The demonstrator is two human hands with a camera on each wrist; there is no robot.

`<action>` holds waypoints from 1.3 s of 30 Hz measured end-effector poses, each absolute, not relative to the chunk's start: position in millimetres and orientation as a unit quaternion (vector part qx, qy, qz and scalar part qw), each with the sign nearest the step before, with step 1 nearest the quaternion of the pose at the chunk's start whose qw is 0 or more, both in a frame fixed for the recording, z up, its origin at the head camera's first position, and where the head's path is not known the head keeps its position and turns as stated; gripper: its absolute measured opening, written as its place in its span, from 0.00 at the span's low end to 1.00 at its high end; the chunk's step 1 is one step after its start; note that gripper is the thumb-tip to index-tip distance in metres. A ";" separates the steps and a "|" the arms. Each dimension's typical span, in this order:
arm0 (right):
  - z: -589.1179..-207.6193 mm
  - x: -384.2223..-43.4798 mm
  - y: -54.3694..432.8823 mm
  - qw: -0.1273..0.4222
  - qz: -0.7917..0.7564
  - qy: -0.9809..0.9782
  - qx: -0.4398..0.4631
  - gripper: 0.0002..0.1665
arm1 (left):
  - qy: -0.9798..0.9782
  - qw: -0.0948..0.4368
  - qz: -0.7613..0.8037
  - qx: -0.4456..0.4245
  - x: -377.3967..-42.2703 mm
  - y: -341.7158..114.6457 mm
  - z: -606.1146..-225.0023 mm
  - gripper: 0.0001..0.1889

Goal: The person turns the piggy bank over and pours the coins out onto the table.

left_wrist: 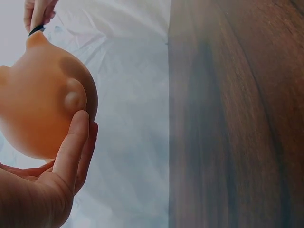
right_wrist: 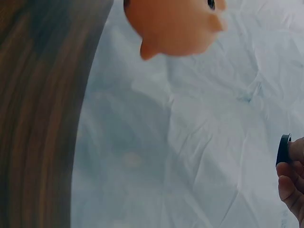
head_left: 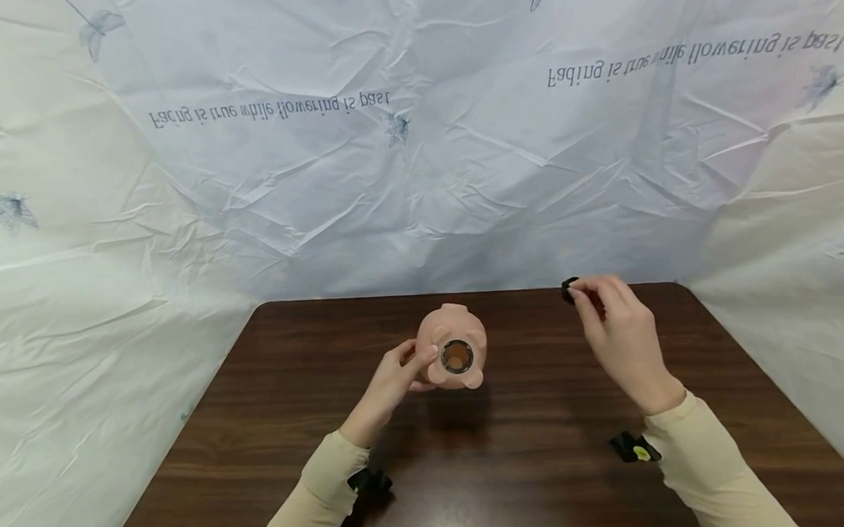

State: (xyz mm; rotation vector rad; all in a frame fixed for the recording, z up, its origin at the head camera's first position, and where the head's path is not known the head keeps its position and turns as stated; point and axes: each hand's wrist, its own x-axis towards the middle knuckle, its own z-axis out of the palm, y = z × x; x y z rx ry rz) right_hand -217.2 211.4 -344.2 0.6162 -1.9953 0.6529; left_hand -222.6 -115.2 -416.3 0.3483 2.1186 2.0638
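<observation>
A pink piggy bank [head_left: 457, 322] is held up over the table by my left hand [head_left: 388, 385], its thumb and fingers gripping the side. Its underside, with stubby feet and a round opening [head_left: 457, 357], faces the head camera. To the right and apart from it, my right hand [head_left: 623, 344] pinches a small black round plug [head_left: 570, 290] between thumb and fingertips. The left wrist view shows the rounded pink body [left_wrist: 35, 104] close up with the left fingers along it. In the right wrist view the plug [right_wrist: 283, 149] appears edge-on at the right, below the piggy bank [right_wrist: 175, 28].
Under both hands lies a dark brown wooden table [head_left: 312, 349] with rounded far corners. A creased pale sheet [head_left: 461, 198] with printed writing and flowers hangs behind it and along both sides. Black wrist devices [head_left: 632, 447] sit at the cuffs of the cream sleeves.
</observation>
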 end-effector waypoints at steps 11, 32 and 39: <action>-381.1 -244.4 249.3 0.407 0.259 -0.857 0.181 0.06 | 0.712 0.078 0.687 0.123 -218.7 -115.9 -415.8 0.31; -437.2 -264.7 289.8 0.201 0.264 -0.940 0.074 0.11 | 0.716 0.093 0.679 0.132 -211.8 -113.3 -419.7 0.33; -444.7 -267.7 301.7 0.103 0.241 -0.963 0.069 0.11 | 0.718 0.089 0.678 0.130 -211.6 -113.6 -419.4 0.33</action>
